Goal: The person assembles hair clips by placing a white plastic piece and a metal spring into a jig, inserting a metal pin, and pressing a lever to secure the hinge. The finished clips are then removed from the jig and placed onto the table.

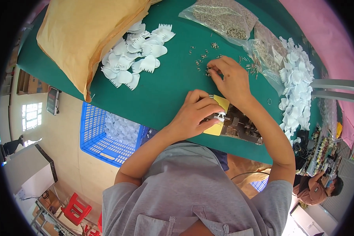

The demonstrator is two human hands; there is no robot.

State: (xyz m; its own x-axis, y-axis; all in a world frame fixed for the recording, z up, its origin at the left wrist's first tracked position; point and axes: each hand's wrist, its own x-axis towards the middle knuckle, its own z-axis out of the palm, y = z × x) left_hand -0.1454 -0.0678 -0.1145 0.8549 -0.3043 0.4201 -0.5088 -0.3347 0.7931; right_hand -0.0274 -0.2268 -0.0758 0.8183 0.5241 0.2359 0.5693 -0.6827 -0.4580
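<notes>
L hand (196, 114) has a white pc (220, 116) pinched btwn thumb & fingers, right over the yellow plate (213, 130) by the metal jig (240, 124), nr edge of the green table (177, 84). R hand (232, 78) is out fwd, fingertips down at the small metal clips (203, 56); can't tell if it's got one pinched. White combs (149, 49) heaped L, by the paper sack (86, 35); another white pile (297, 84) far R. Clear bag (224, 17) w/ metal bits up top, blue crate (91, 137) below L.
</notes>
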